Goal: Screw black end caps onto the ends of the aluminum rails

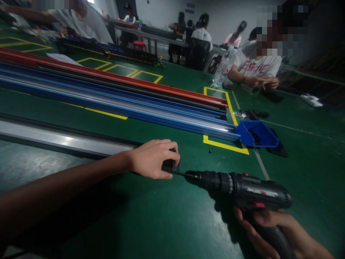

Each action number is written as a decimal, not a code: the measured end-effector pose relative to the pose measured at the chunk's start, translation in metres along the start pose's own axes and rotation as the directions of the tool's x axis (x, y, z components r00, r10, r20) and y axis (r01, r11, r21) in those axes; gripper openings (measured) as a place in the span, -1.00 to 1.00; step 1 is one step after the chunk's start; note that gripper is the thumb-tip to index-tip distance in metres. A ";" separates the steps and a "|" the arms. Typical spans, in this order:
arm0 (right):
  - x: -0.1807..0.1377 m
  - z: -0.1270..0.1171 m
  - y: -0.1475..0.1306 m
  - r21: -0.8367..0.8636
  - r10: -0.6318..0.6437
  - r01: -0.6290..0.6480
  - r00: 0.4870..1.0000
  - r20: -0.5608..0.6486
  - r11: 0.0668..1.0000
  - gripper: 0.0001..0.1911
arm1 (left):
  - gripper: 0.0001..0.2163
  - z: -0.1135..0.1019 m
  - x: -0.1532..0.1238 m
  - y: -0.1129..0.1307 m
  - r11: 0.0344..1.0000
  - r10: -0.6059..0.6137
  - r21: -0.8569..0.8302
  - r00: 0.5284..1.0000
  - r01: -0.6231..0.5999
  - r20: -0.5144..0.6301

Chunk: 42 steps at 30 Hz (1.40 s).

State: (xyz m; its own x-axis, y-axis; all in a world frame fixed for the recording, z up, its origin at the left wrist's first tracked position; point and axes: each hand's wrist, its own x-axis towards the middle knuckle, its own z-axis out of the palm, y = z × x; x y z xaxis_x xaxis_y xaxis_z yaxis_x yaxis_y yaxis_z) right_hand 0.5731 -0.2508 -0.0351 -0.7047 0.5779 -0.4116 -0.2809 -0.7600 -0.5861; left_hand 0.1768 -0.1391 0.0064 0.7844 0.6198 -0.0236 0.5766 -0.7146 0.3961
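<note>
My right hand (269, 226) is wrapped round the handle of a black cordless drill (250, 189) with red details. The drill lies level and points left, and the tip of its long thin bit (185, 175) meets a black end piece (168, 164). That piece sits at the right end of a long black and silver metal profile (67, 138). Closed over this end is my left hand (153, 158), fingers curled on the far side and thumb on the near side. Part of the end piece is hidden under the fingers.
Behind lie long blue profiles (134, 111) and orange profiles (151, 82). A blue bin (257, 133) with small dark parts stands at their right end. Water bottles (222, 70) stand near a person (256, 68) across the green table (304, 162). Other people sit further back.
</note>
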 end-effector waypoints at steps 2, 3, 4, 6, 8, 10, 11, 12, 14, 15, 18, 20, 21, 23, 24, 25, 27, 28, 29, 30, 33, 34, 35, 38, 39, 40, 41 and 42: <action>0.001 0.001 0.000 0.016 -0.012 0.012 1.000 0.008 1.000 -0.68 | -0.79 0.000 0.000 0.000 1.000 0.002 -0.001 1.000 -0.002 -0.001; 0.002 0.001 0.000 0.024 -0.017 0.017 1.000 0.009 1.000 -0.68 | -0.78 0.000 0.000 0.000 1.000 0.003 -0.002 1.000 -0.003 -0.002; 0.002 0.001 0.000 0.029 -0.017 0.017 1.000 0.008 0.999 -0.68 | -0.78 0.001 0.000 -0.001 1.000 0.003 -0.003 1.000 -0.004 -0.003; 0.003 0.001 0.001 0.036 -0.013 0.013 1.000 0.006 0.999 -0.69 | -0.78 0.001 0.000 -0.001 1.000 0.004 -0.003 1.000 -0.004 -0.002; 0.003 0.001 0.001 0.039 -0.008 0.008 1.000 0.002 0.999 -0.70 | -0.79 0.001 0.000 -0.001 1.000 0.004 -0.003 1.000 -0.004 0.001; 0.002 0.001 0.000 0.034 -0.004 0.004 1.000 -0.010 0.999 -0.70 | -0.79 0.000 0.000 -0.001 1.000 0.003 -0.007 1.000 -0.003 0.005; 0.002 0.000 0.000 0.029 0.002 -0.001 1.000 -0.022 1.000 -0.70 | -0.79 0.000 0.000 -0.001 1.000 0.002 -0.010 1.000 -0.002 0.007; 0.002 0.000 0.001 0.023 0.007 -0.006 0.999 -0.036 1.000 -0.70 | -0.80 0.000 0.000 -0.001 1.000 0.002 -0.013 1.000 -0.002 0.008; 0.002 -0.003 0.002 0.008 0.011 -0.011 0.998 -0.058 1.000 -0.68 | -0.80 -0.001 0.001 -0.001 1.000 0.003 -0.021 1.000 -0.002 0.011; 0.002 -0.004 0.002 0.001 0.010 -0.010 0.998 -0.062 1.000 -0.67 | -0.80 -0.001 0.001 -0.001 1.000 0.003 -0.026 1.000 -0.003 0.012; 0.002 -0.010 0.005 -0.017 0.001 -0.002 0.999 -0.044 1.000 -0.64 | -0.81 -0.001 0.001 -0.001 0.999 0.003 -0.034 1.000 -0.002 0.007; 0.001 -0.012 0.006 -0.021 0.001 -0.002 1.000 -0.020 1.000 -0.63 | -0.81 -0.001 0.001 0.000 0.999 -0.002 -0.032 1.000 0.002 0.003; 0.001 -0.013 0.007 -0.022 0.000 -0.001 1.000 -0.008 1.000 -0.63 | -0.81 0.000 0.001 0.000 1.000 -0.005 -0.030 1.000 0.005 0.000; 0.001 -0.013 0.007 -0.025 -0.003 0.003 1.000 0.001 1.000 -0.63 | -0.81 0.000 0.000 0.001 1.000 -0.010 -0.026 1.000 0.010 -0.004; 0.001 -0.013 0.007 -0.028 -0.006 0.006 1.000 -0.002 1.000 -0.63 | -0.81 0.000 0.000 0.001 1.000 -0.014 -0.023 1.000 0.014 -0.005; 0.001 -0.013 0.007 -0.031 -0.010 0.010 1.000 -0.008 0.999 -0.63 | -0.81 0.000 0.000 0.001 1.000 -0.017 -0.021 1.000 0.017 -0.005; 0.001 -0.013 0.007 -0.032 -0.018 0.017 1.000 -0.020 0.999 -0.64 | -0.81 0.000 0.000 0.001 1.000 -0.020 -0.015 1.000 0.020 -0.003; 0.001 -0.013 0.008 -0.030 -0.020 0.019 1.000 -0.023 0.999 -0.64 | -0.81 0.000 0.000 0.001 1.000 -0.020 -0.012 1.000 0.020 -0.003; 0.002 -0.013 0.008 -0.029 -0.022 0.022 0.999 -0.025 0.999 -0.65 | -0.80 0.000 0.000 0.001 1.000 -0.018 -0.009 1.000 0.018 -0.003; 0.002 -0.013 0.008 -0.026 -0.024 0.024 0.999 -0.026 0.999 -0.65 | -0.80 0.000 0.000 0.001 1.000 -0.017 -0.005 1.000 0.017 -0.004; 0.003 -0.012 0.007 -0.018 -0.024 0.024 0.999 -0.023 1.000 -0.66 | -0.79 0.000 0.000 0.002 1.000 -0.018 0.007 1.000 0.018 0.000; 0.004 -0.010 0.006 -0.014 -0.023 0.022 1.000 -0.019 1.000 -0.66 | -0.78 0.000 0.000 0.002 1.000 -0.018 0.011 1.000 0.018 0.003; 0.004 -0.009 0.005 -0.013 -0.014 0.014 1.000 -0.011 1.000 -0.67 | -0.78 0.000 0.000 0.002 1.000 -0.019 0.014 1.000 0.018 0.005; 0.006 -0.003 0.001 -0.014 0.002 -0.002 1.000 0.011 1.000 -0.69 | -0.79 0.000 -0.001 0.002 1.000 -0.017 0.020 1.000 0.017 0.002; 0.006 -0.002 0.000 -0.014 0.001 0.000 1.000 0.019 1.000 -0.69 | -0.79 0.000 -0.001 0.002 1.000 -0.016 0.018 1.000 0.016 0.001; 0.007 -0.001 -0.001 -0.015 -0.001 0.001 1.000 0.021 1.000 -0.69 | -0.79 0.000 0.000 0.002 1.000 -0.015 0.017 1.000 0.015 0.000; 0.007 -0.001 -0.001 -0.016 -0.005 0.005 1.000 0.024 1.000 -0.68 | -0.79 0.000 0.000 0.002 1.000 -0.015 0.015 1.000 0.015 0.000; 0.007 -0.002 -0.001 -0.016 -0.009 0.010 1.000 0.023 1.000 -0.68 | -0.79 0.000 0.000 0.001 1.000 -0.014 0.013 1.000 0.014 0.001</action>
State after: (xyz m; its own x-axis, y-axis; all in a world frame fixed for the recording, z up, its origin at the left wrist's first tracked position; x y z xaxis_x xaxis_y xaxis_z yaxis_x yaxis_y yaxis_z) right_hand 0.5699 -0.2457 -0.0388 -0.7171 0.5778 -0.3897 -0.2772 -0.7495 -0.6012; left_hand 0.1773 -0.1403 0.0069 0.7765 0.6294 -0.0305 0.5906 -0.7101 0.3835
